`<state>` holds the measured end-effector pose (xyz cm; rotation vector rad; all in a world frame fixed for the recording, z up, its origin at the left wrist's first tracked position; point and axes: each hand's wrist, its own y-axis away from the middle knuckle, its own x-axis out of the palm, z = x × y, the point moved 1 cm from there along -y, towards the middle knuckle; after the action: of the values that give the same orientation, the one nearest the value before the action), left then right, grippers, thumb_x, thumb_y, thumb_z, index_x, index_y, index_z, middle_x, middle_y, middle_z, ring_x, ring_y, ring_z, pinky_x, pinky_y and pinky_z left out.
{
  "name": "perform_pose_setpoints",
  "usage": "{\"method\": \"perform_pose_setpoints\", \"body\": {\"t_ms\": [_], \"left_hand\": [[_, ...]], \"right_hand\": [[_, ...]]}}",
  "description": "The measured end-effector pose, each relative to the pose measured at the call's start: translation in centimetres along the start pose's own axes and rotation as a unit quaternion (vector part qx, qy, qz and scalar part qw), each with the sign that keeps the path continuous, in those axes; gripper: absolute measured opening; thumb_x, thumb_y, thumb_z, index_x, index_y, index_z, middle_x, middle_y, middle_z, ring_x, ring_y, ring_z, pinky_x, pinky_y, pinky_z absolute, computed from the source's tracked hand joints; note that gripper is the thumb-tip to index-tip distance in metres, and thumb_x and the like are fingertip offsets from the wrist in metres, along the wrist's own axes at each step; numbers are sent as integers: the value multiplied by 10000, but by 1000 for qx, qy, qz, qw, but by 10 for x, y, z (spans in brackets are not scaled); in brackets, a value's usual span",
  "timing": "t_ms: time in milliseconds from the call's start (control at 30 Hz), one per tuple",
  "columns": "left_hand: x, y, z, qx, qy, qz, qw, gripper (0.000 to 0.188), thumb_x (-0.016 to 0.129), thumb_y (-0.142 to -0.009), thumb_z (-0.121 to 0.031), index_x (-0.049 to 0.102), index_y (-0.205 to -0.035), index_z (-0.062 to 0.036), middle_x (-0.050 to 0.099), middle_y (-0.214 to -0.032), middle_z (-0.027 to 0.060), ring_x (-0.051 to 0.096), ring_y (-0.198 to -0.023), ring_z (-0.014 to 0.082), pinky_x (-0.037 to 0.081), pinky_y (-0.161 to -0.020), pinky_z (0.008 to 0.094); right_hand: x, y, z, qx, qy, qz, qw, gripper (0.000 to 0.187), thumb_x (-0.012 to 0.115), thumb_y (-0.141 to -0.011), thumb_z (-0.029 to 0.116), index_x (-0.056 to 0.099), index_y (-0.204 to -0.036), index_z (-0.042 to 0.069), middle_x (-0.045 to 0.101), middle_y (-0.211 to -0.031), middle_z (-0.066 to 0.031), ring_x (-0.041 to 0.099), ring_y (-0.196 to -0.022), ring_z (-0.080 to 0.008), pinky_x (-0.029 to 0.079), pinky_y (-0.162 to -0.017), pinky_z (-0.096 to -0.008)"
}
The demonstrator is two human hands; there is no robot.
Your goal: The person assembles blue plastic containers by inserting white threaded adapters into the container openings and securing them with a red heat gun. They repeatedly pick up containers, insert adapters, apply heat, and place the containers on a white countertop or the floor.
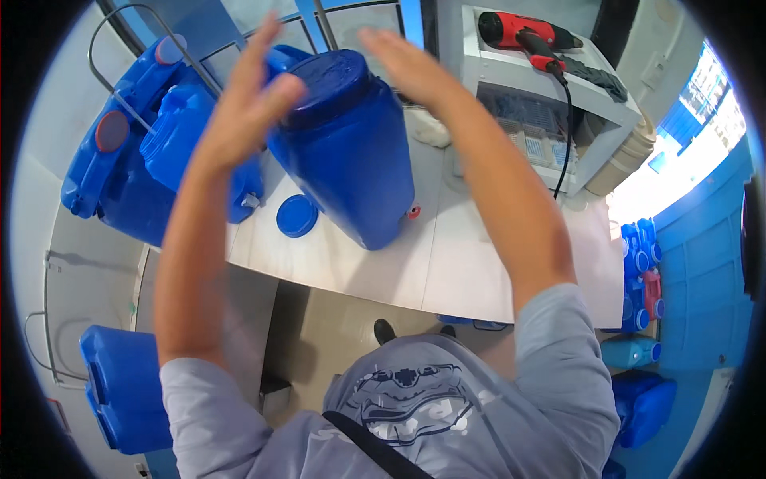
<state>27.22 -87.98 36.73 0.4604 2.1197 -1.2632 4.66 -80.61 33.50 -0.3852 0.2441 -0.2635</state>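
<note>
A tall blue plastic water container (351, 168) stands on the white counter (471, 271), with a dark blue round screw lid (331, 80) on top. My left hand (251, 104) is raised at the lid's left side, fingers stretched and thumb apart; I cannot tell whether the thumb touches it. Just right of the lid, my right hand (407, 68) is held up with straight fingers and nothing in it. Motion blurs both hands. Beside the container's base lies a round blue cap (297, 215). Low on its right side is a small red and white fitting (413, 211).
More blue jugs (179, 132) crowd the counter's left, near a curved metal pipe (120, 96). A white shelf (590, 104) at right carries a red and black heat gun (531, 40) with a hanging black cord. Several small blue bottles (638, 247) are stacked by the right wall.
</note>
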Motion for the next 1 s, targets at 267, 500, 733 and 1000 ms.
{"method": "perform_pose_setpoints", "body": {"t_ms": [267,500,733,1000], "left_hand": [[-15,2,86,56,-142,18,988,803,544,-921,-616,409,-1511,-89,415,-1545,180,318,-1453,398,231,-1194,466],[43,-52,222,-60,0,-47,997,470,389,-1074,-370,644,-1235,-10,607,-1290,156,538,-1219,267,381,-1078,394],[39,-35,231,-154,356,-5,922,555,437,-1031,-472,602,-1282,-4,615,-1270,158,569,-1160,274,399,-1072,378],[41,54,218,-111,170,-187,961,455,527,-1045,-311,507,-1392,-17,587,-1355,172,560,-1247,278,428,-1081,380]], "right_hand": [[-22,48,-108,-35,-83,21,996,698,265,-1069,585,497,-1458,54,517,-1471,-129,437,-1391,-269,289,-1184,-382],[42,85,-154,145,-227,53,962,738,263,-1061,599,320,-1565,63,392,-1564,-144,385,-1429,-244,297,-1182,-377],[6,119,-178,86,-24,127,988,584,416,-1054,523,487,-1458,107,621,-1342,-123,620,-1180,-209,477,-1021,-344],[-132,38,-258,204,529,-33,823,222,664,-901,269,770,-1045,137,742,-1063,-95,679,-1015,-313,400,-960,-483]]}}
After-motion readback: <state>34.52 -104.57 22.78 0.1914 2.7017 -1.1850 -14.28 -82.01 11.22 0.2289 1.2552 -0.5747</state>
